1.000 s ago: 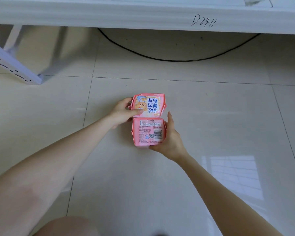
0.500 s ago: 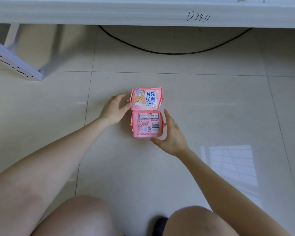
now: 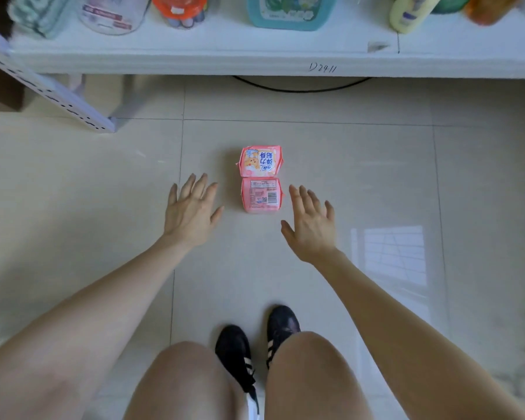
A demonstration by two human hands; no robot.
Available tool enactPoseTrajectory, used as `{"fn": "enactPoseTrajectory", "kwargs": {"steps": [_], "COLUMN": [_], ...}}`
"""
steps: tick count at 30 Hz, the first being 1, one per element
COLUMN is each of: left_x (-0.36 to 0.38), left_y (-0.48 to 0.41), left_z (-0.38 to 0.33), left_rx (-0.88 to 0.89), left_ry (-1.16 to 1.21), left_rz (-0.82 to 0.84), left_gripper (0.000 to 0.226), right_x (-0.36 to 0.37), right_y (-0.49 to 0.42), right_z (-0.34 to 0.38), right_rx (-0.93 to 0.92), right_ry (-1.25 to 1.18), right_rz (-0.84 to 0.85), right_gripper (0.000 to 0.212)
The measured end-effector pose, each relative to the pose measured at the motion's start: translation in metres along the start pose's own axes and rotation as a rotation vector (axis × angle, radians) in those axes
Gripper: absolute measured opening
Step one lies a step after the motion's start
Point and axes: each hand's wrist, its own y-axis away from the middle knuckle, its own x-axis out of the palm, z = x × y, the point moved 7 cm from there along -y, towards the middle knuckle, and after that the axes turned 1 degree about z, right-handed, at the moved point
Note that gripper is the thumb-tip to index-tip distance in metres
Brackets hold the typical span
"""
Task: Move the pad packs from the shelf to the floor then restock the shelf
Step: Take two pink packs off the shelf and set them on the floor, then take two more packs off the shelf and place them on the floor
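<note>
- While the person squats with both knees bent, two pink pad packs lie on the tiled floor (image 3: 376, 177) straight ahead, a little way out from the white shelf (image 3: 255, 60)
- The far pad pack (image 3: 261, 161) lies picture side up, showing a cartoon and blue lettering
- The near pad pack (image 3: 262, 195) shows its barcode and small print; the two touch edge to edge, one behind the other
- The left hand (image 3: 191, 212) hangs just left of the near pack, palm down, fingers straight and spread, holding nothing and clear of the wrapper
- The right hand (image 3: 311, 225) hangs just right of it in the same way, fingers splayed wide, empty, with a gap between it and the pack
- Whether either palm rests on the tiles or hovers above them I cannot tell
- On the shelf stand a teal jug (image 3: 288, 10), a pale yellow bottle (image 3: 409, 13), a clear jar (image 3: 112, 13) and something with a red-orange top (image 3: 179, 7); their upper parts are cut off from view
- A handwritten mark (image 3: 322, 68) sits on the shelf's front edge
- A black cable (image 3: 300, 88) curves over the floor beneath the shelf
- A white slotted post (image 3: 52, 89) slants down at the left, with a brown box (image 3: 0, 95) behind it
- Two black shoes with white stripes, the left shoe (image 3: 234, 353) and the right shoe (image 3: 281, 328), stand close together between the knees
- A bright window reflection (image 3: 394, 253) lies on the tiles to the right of the right forearm
</note>
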Motion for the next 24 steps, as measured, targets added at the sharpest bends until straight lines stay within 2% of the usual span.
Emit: {"fn": "enactPoseTrajectory", "kwargs": {"steps": [14, 24], "left_x": [-0.214, -0.422], "left_y": [0.150, 0.237], "left_z": [-0.063, -0.092], "left_rx": [-0.007, 0.015], "left_ry": [-0.077, -0.168], "left_rz": [0.001, -0.244], "left_gripper": [0.059, 0.063], "right_x": [-0.227, -0.425], "right_y": [0.135, 0.228], "right_z": [0.046, 0.092], "right_rx": [-0.060, -0.041], "right_ry": [0.225, 0.243], "right_rz": [-0.060, -0.349], "right_gripper": [0.070, 0.071]}}
